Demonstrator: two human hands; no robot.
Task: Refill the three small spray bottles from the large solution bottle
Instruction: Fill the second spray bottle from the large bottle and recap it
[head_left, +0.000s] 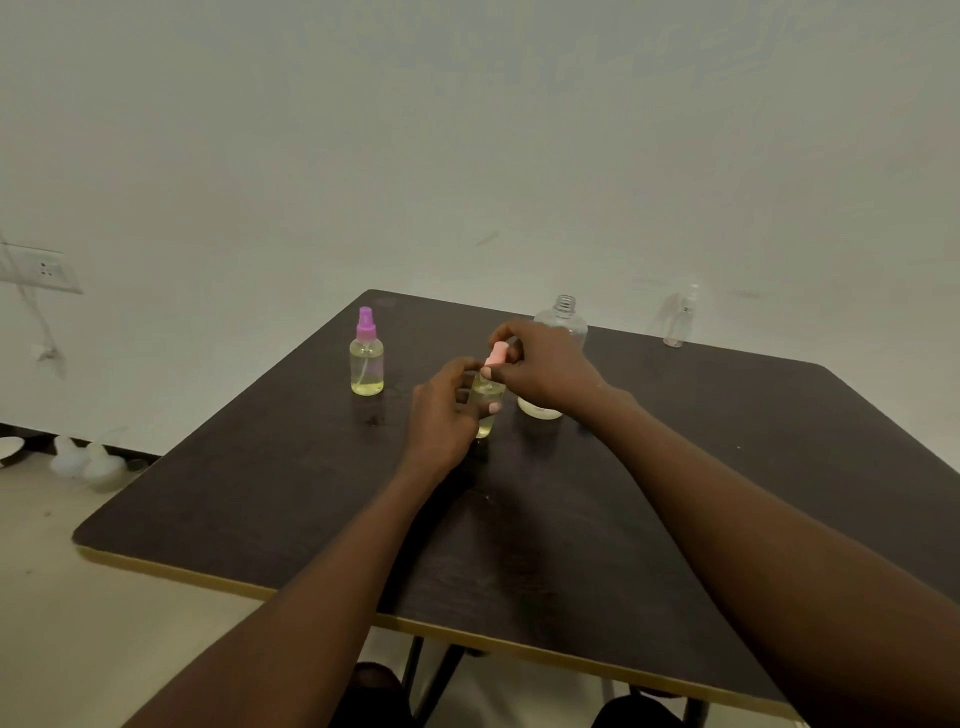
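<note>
Nearest, at mid-counter (311, 519), the left hand (441, 415) wraps the small bottle (485, 410) of yellowish liquid; the right hand (545, 369) pinches its pink spray cap (496, 358) at the neck. Light, smooth plastic, likely slick if wet: grip the body, twist the cap. Beyond stand the purple-capped bottle (367, 358), the uncapped large bottle (563, 322), nearly empty, and a clear spray bottle (678, 322) at the far edge

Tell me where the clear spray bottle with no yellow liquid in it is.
In the head view, the clear spray bottle stands at the far right edge of the dark table, alone, right of the large uncapped clear bottle and beyond both hands.
</note>
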